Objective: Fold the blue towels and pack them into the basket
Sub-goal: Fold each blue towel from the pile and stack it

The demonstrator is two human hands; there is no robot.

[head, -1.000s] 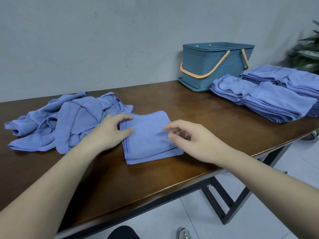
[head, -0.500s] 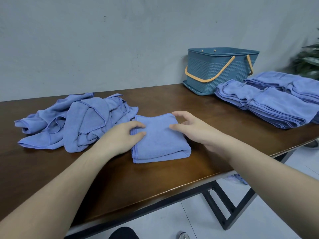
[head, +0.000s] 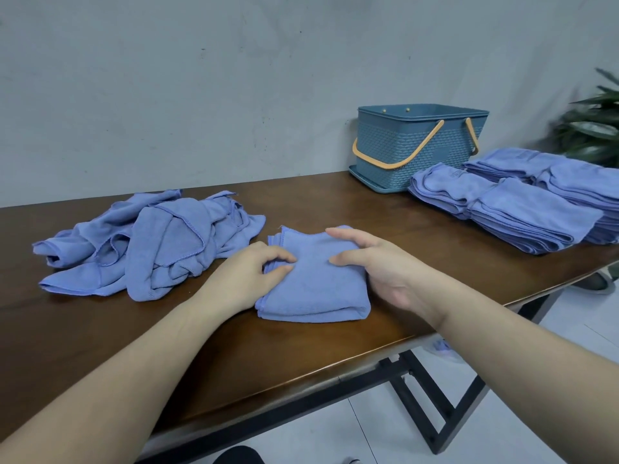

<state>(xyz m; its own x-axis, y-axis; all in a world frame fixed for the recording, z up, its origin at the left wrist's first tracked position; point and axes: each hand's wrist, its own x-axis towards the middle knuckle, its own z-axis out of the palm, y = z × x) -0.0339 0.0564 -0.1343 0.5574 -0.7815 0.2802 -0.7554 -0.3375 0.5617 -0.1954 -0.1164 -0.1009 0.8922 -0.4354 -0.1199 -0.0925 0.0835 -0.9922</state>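
Observation:
A folded blue towel (head: 315, 289) lies on the brown table (head: 301, 360) in front of me. My left hand (head: 244, 279) pinches its left edge between thumb and curled fingers. My right hand (head: 382, 266) cups the towel's right side, thumb on top and fingers curved over the far edge. A heap of unfolded blue towels (head: 150, 242) lies to the left, touching the folded one's far corner. The teal basket (head: 418, 145) with orange handles stands at the back right against the wall; its inside is hidden.
Several stacks of folded blue towels (head: 522, 212) fill the table's right end in front of the basket. A plant (head: 593, 128) stands at the far right. A scrap of blue cloth (head: 442, 346) lies on the floor under the table's front edge.
My right hand has moved from hovering over the towel to cupping its right side. My left hand has slid further onto the left edge and closed on it.

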